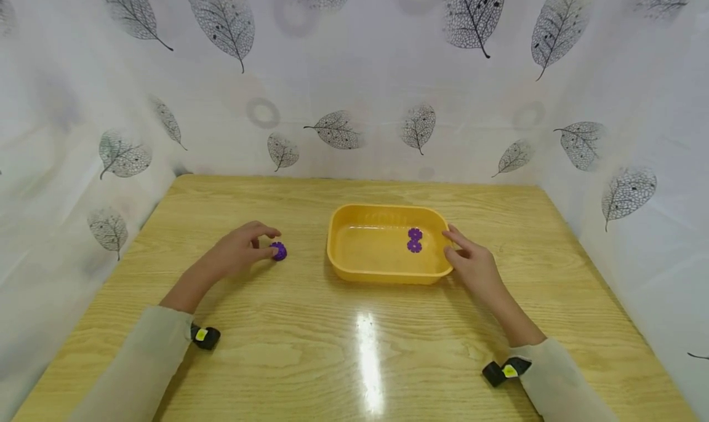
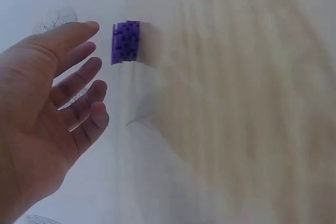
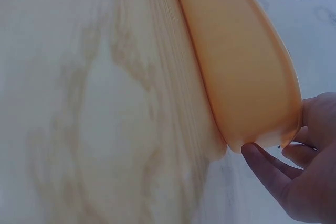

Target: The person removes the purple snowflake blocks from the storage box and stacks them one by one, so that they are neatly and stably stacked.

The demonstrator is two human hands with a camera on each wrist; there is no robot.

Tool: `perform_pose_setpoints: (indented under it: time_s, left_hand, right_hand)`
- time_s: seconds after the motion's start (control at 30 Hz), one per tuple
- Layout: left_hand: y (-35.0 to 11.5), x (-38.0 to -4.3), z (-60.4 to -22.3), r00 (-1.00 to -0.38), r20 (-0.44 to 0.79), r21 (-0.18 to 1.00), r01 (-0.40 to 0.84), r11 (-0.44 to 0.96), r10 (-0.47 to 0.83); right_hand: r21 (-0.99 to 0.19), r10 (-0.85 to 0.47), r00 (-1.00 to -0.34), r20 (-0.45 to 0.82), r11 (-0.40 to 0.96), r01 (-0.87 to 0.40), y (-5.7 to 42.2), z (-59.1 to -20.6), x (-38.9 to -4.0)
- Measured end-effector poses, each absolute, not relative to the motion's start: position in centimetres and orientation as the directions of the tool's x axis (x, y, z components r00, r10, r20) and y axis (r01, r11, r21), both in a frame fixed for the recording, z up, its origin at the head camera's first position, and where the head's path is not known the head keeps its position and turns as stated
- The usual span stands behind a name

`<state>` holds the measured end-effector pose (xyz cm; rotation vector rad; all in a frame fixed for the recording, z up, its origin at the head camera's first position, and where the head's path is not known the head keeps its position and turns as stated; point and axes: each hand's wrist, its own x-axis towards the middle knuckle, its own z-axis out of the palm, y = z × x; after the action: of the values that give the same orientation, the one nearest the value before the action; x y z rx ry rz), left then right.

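On the left part of the table a short stack of purple flower-shaped plastic discs (image 1: pixel 279 251) lies close to my left hand (image 1: pixel 244 248). The thumb tip overlaps the stack in the head view, while the left wrist view has the fingers loosely bent and spread, with the stack (image 2: pixel 126 41) just beyond the fingertips. My right hand (image 1: pixel 475 267) holds the right end of a yellow plastic tray (image 1: pixel 382 278), thumb and fingers at its rim. Seen from the right wrist, the thumb lies against the tray's end wall (image 3: pixel 247 77); other fingers are partly hidden behind it.
Inside the tray, near its right end, two purple flower-shaped discs (image 1: pixel 415 240) lie one behind the other. Everything stands on a wood-grain table (image 1: pixel 299 348). A white curtain with leaf prints (image 1: pixel 354 71) surrounds its back and sides.
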<state>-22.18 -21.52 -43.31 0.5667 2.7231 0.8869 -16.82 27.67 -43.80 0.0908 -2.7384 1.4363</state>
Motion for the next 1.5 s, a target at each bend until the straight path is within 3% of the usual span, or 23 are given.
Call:
perform_pose_setpoints:
  time_s: [0.27,0.6,1.1,1.5]
  left_hand:
    - [-19.4,-24.0,-41.1,-0.883,-0.001,0.611,0.371,0.699,0.469]
    - [-12.9,-26.3,-38.4,-0.798,0.087,0.593,0.522,0.613,0.596]
    - [-0.3,-27.7,-40.5,-0.669,-0.016,0.679,0.538,0.499,0.743]
    - [3.9,-27.9,-42.3,-0.620,-0.065,0.704,0.527,0.476,0.782]
  right_hand:
    - [-0.814,-0.029,-0.996,0.079,0.576,-0.081,27.6,-43.6,-16.9]
    - [-0.807,-0.028,-0.997,0.077,0.585,-0.079,27.6,-43.7,-16.8]
    - [-0.807,-0.029,-0.995,0.091,0.583,-0.091,27.6,-43.6,-16.6]
    - [-0.810,-0.031,-0.996,0.088,0.579,-0.089,27.8,-43.8,-16.7]
